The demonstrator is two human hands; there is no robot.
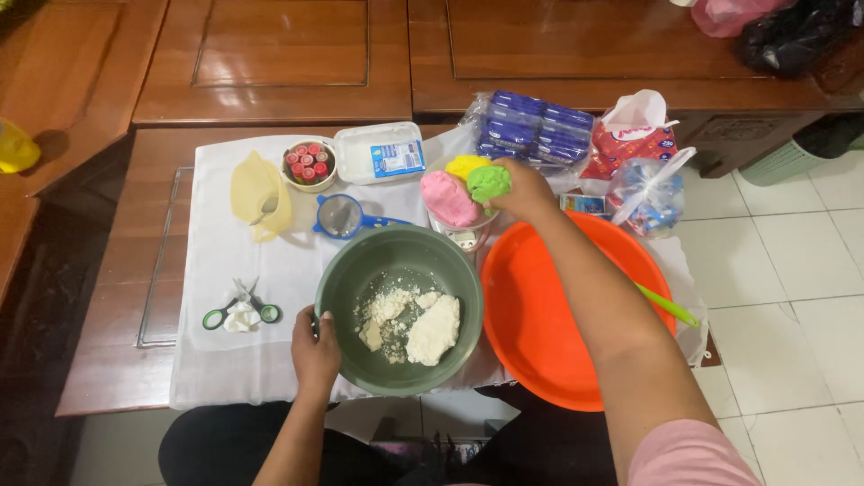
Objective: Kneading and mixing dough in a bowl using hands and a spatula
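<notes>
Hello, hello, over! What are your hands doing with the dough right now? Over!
Left hand gripping the green bowl rim. Right hand closed on the green dough ball. Pink dough ball right beside it.

Two bowls (400, 261) (540, 342), three dough balls (450, 198) (489, 183) (465, 165), one scissors (239, 312)

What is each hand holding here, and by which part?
Right hand grips the green dough ball from its right side. Left hand holds the green bowl by its near-left rim.
</notes>
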